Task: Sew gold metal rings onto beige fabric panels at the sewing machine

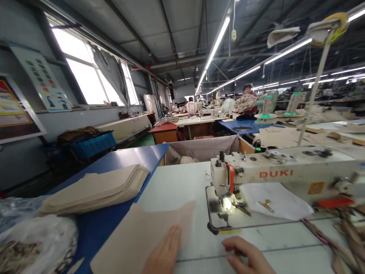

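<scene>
A beige fabric piece lies on the pale sewing table, its right corner blurred. My left hand rests on the fabric's right part with fingers stretched out together, pressing it rather than gripping. To the right, my right hand is just above or on the table front, fingers curved, with a gap between thumb and forefinger and nothing seen in it. Beyond that hand stands a sewing machine, its lamp lighting the needle area. Small scissors-like metal snips lie by the needle plate.
A stack of beige fabric pieces lies on a blue table at left, near a clear plastic bag. White paper with a brass-coloured metal part sits against the machine. A cloth-lined bin stands behind. Fabric strips lie right.
</scene>
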Demonstrator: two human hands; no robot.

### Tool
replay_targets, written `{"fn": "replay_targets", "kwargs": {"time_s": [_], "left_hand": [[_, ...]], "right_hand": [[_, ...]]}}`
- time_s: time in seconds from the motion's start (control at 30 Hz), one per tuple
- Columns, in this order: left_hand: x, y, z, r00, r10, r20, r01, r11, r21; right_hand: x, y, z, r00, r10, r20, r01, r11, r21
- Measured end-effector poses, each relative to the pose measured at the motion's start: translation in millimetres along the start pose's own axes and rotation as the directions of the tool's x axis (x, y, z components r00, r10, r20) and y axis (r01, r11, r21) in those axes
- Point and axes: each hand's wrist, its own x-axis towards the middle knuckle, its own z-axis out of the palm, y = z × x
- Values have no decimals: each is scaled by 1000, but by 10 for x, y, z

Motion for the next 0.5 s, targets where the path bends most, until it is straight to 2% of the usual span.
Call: {"fn": "replay_targets", "kwargs": {"time_s": [0.1,0.17,0.3,0.5], "left_hand": [[29,565,107,996,56,-64,-58,998,-28],[103,784,122,999,39,-17,-40,999,-30],[263,984,122,989,-24,147,29,999,-35],[302,1143,124,985,-78,156,108,975,-196]], "right_hand": [[-5,-54,-13,991,-110,-72,105,993,-61],[-3,-106,-6,973,-207,-103,194,974,-120],[78,-194,32,957,-288,-47,272,938,-216],[167,-155,135,933,-359,-3,341,889,-304]]}}
